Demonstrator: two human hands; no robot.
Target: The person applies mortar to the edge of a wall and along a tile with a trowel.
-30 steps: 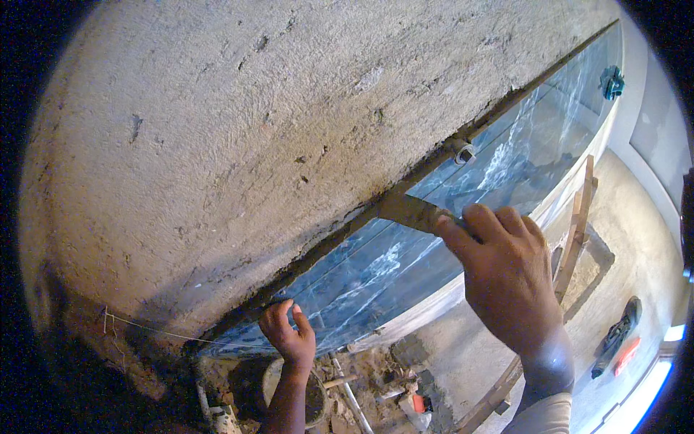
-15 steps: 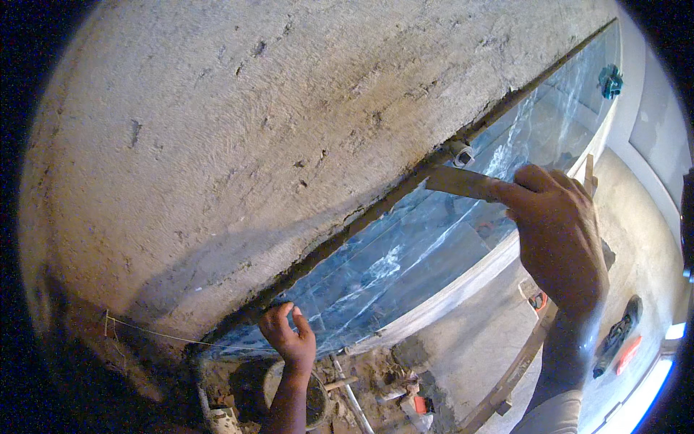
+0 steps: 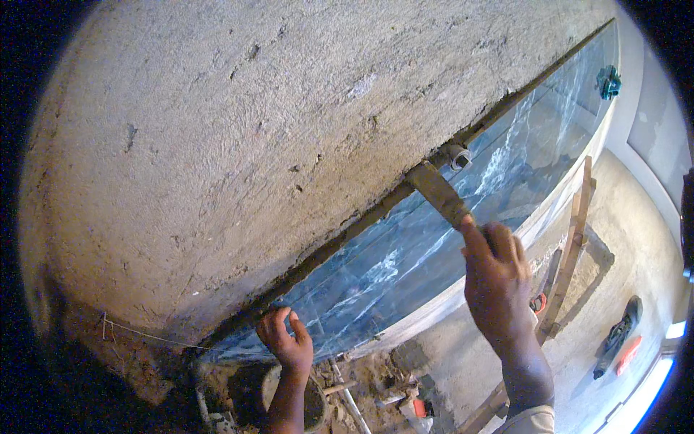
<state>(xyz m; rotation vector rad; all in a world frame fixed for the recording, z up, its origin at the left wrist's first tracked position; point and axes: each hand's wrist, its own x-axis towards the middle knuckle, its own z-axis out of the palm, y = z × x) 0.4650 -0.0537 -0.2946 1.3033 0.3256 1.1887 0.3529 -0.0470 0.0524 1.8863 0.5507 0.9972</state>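
Observation:
My right hand point(image 3: 499, 271) is closed around a narrow, flat scraper point(image 3: 442, 195) coated in mortar-coloured dirt. The scraper's tip meets the dark gap point(image 3: 361, 220) between the rough plaster wall point(image 3: 217, 145) and the blue marbled tiles point(image 3: 390, 271). Just beyond that tip, a round pipe fitting point(image 3: 459, 158) sticks out. Farther down the same gap, my left hand point(image 3: 287, 340) rests at the tiles' upper edge with its fingers curled and thumb bent toward them. Whatever those fingertips hold, if anything, is hidden.
A pale string point(image 3: 155, 334) stretches at the lower left. Below the tiles lie a round bucket point(image 3: 316, 405), a white pipe point(image 3: 350, 398) and rubble. Wooden strips point(image 3: 575, 242) lean at the right, near a dark shoe-like item point(image 3: 618, 338) and a red object point(image 3: 629, 354). A teal fitting point(image 3: 609, 83) sits far right.
My right hand has moved left and down, and the scraper has swung steeper, its tip shifting slightly left along the gap. My left hand has barely moved.

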